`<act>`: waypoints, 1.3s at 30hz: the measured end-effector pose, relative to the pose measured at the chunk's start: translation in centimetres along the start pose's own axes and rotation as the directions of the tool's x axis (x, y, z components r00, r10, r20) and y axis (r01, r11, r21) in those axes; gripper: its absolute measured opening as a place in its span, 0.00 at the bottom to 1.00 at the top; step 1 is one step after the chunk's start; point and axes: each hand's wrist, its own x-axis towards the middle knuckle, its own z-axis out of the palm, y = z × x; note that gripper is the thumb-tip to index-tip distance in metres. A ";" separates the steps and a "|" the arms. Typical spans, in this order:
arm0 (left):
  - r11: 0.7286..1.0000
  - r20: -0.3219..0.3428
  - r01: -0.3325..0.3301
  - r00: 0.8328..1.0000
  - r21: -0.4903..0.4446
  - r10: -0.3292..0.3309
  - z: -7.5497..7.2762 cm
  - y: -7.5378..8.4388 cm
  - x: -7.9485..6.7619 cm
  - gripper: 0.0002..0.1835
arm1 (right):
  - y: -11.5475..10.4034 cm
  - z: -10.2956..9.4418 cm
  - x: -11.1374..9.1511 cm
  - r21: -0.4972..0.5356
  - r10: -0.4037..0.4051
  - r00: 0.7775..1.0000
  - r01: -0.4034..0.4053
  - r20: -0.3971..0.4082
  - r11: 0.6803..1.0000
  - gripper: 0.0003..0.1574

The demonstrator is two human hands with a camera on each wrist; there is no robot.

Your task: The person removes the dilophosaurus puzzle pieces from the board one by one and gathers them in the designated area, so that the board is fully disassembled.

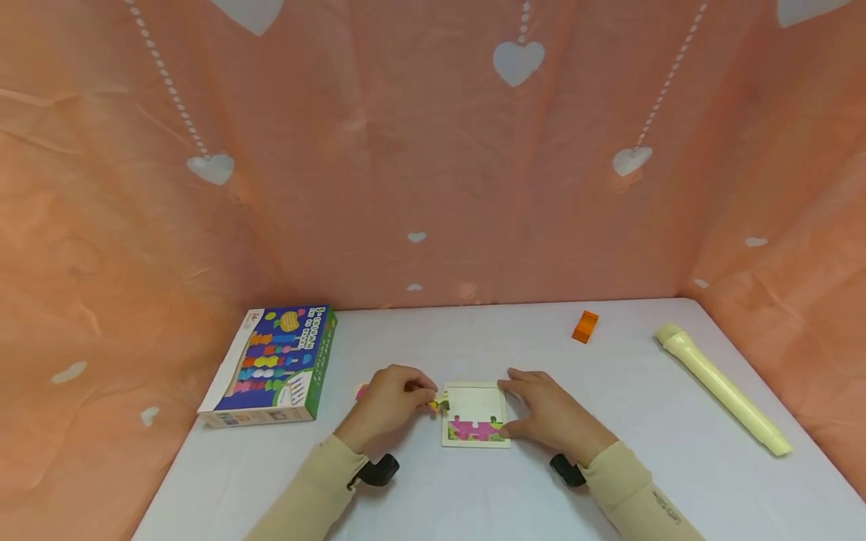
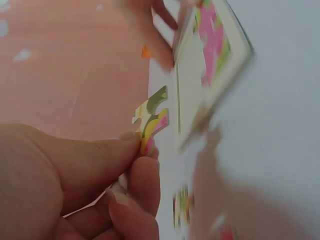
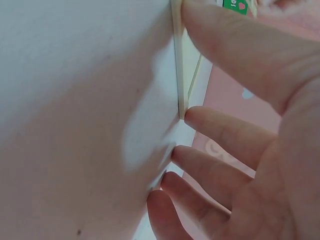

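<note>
My left hand (image 1: pixel 389 402) pinches a jigsaw piece (image 2: pixel 152 117) between thumb and fingers. Yellow, green and pink show on the piece, held just off the left side of a square puzzle tray (image 1: pixel 473 445). Pink and green pieces (image 1: pixel 468 431) fill the tray's near part; its far part shows bare pale board. On the tray's right side rests my right hand (image 1: pixel 551 413), thumb and index fingertip at the rim (image 3: pixel 181 75), the other fingers spread out. Loose pieces lie below the left hand, one of them patterned (image 2: pixel 181 207), another pink (image 1: pixel 361 391) and partly hidden.
A blue and green toy box (image 1: pixel 277 364) lies at the left of the white table. Toward the back right sits a small orange block (image 1: pixel 585 327). A long pale yellow tube (image 1: pixel 720 387) lies on the far right. An orange curtain (image 1: pixel 433 188) with hearts hangs behind.
</note>
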 end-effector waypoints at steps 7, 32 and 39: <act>0.997 -0.019 0.078 0.997 0.007 -0.078 -1.8 -1.7 -1.2 0.03 | 0.3 -0.1 -0.1 0.004 -0.018 1.000 0.018 -0.009 1.000 0.48; 0.992 -0.040 0.073 0.997 0.104 -0.069 -0.9 -1.6 -1.1 0.02 | 0.5 -0.1 0.0 -0.001 -0.008 1.000 0.008 0.001 1.000 0.48; 0.992 -0.060 0.056 0.997 0.115 -0.049 -0.7 -1.2 -1.3 0.02 | 0.5 -0.1 0.1 -0.004 -0.039 0.999 0.039 0.000 0.999 0.49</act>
